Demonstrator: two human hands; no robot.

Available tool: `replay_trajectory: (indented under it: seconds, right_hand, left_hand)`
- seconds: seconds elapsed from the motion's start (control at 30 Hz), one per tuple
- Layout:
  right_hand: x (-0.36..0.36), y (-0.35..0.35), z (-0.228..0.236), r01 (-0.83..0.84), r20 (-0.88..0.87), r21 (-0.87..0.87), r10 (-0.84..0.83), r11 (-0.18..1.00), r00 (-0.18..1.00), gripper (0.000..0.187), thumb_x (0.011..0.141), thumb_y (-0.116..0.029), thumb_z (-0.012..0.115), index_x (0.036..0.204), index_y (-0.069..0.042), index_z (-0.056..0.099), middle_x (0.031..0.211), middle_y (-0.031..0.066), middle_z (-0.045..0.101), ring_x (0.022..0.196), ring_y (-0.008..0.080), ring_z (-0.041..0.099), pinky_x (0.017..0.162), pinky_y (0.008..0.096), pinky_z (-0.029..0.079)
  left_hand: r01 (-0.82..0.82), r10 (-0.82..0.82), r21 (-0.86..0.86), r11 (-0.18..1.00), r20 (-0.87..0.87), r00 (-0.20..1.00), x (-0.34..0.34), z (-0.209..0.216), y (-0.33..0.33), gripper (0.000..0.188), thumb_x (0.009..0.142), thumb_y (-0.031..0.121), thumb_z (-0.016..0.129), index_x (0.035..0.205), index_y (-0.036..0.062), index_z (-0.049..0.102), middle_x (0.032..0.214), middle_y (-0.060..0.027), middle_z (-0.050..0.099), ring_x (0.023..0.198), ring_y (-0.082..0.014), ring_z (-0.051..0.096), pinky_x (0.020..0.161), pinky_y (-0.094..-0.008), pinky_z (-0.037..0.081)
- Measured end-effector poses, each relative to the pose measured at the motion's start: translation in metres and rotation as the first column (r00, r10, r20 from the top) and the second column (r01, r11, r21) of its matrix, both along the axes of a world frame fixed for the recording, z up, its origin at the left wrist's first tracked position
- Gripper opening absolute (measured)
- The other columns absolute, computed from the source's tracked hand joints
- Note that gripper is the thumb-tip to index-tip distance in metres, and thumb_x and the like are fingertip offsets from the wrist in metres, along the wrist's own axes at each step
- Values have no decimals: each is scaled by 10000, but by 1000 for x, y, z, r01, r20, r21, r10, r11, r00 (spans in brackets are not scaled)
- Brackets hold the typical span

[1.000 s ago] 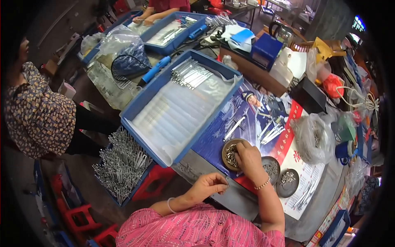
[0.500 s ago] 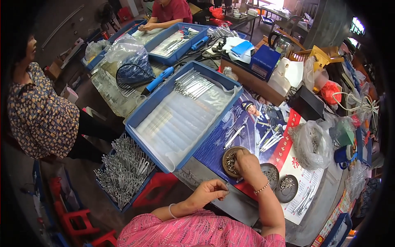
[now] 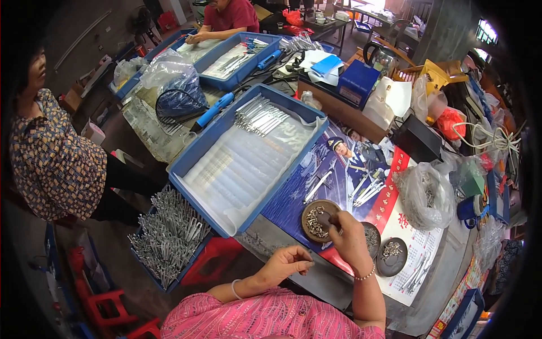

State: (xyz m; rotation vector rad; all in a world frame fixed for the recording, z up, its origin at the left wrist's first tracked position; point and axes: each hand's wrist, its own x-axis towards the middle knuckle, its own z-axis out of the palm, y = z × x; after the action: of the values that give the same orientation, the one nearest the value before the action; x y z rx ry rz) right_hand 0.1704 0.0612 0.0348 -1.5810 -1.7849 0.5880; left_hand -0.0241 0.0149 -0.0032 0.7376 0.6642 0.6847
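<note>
Where right hand point(image 3: 350, 240) overlaps dish point(image 3: 317, 202), a knock could spill parts point(image 3: 316, 229).
Right half-curled, left hand point(image 3: 285, 265) loosely pinched; contents unclear.

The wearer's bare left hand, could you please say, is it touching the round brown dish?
No, the left hand is apart from the dish.

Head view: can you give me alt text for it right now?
A person's right hand is at the right edge of a round dish of small metal pieces; the left hand is curled nearby. Beyond, a blue tray has slim metal rods toward its far end.
</note>
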Motion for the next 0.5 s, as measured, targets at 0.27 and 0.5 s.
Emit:
replay_trajectory:
  seconds: [0.27, 0.5]
  right_hand:
    - [0, -36, 13, -51, -140, -1, 50, 999, 989, 119, 704, 13, 615, 809, 18, 559, 726, 111, 588, 643, 188, 598, 585, 270, 459]
    - [9, -71, 15, 83, -349, -202, -151, 976, 925, 132, 736, -38, 640, 846, 8, 583, 772, 108, 604, 680, 195, 610, 616, 291, 471]
  left_hand:
    - [-11, 11, -7, 1000, 23, 1000, 2, 6, -1, 99, 837, 33, 575, 933, 14, 560, 811, -35, 592, 721, -100, 577, 659, -221, 478]
    - [55, -55, 5, 998, -61, 997, 18, 17, 0, 78, 816, 3, 575, 892, 0, 556, 797, -50, 589, 725, -109, 570, 659, -228, 479]
